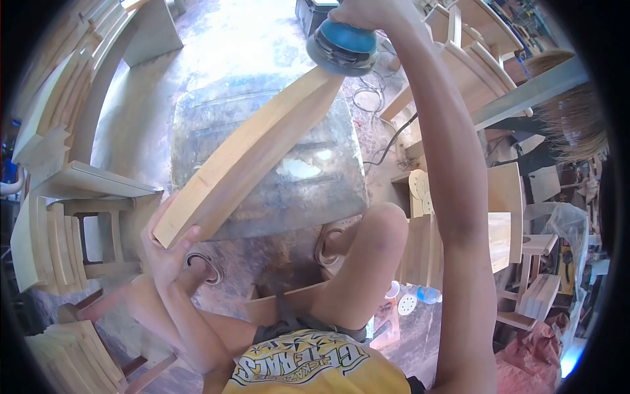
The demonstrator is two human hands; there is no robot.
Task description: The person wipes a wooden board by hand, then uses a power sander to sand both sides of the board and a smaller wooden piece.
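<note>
A long, slightly curved wooden piece slants from lower left to upper right in front of me. My left hand is wrapped round its near end, with the thumb on the side. At the top, my right hand grips a blue-topped round sander. The sander's underside is at the far end of the wood and covers its tip. Under the wood lies a worn, dusty board on the floor.
Stacked wooden parts stand at the left, with more at lower left. Wooden chair frames are at upper right. A black cable, sanding discs and a plastic bottle lie to the right. A red sack sits at lower right.
</note>
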